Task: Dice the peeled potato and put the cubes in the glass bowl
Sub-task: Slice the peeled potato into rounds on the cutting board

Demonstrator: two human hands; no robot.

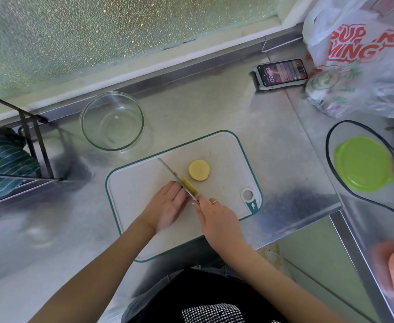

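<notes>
- Reaching in from the lower left, the left hand [168, 203] lies on the cutting board [142, 183], fingers curled over a potato piece [189, 185] and pressing it against the blade's left face.
- Right hand [217, 217], entering from lower right, grips the knife [175, 177] handle with closed fingers; a ring shows on one finger.
- Knife: narrow metal blade angled up-left, its edge down in the pale yellow potato piece.
- Round potato slice [199, 170]: flat, smooth, lying cut face up just right of the blade, apart from the hands.
- Cutting board: white, speckled, rounded rectangle with a teal rim and a hanging hole at one corner.
- Glass bowl [112, 121]: clear, round, standing on the steel counter [273, 159] beyond the board's left corner; no cubes visible inside.
</notes>
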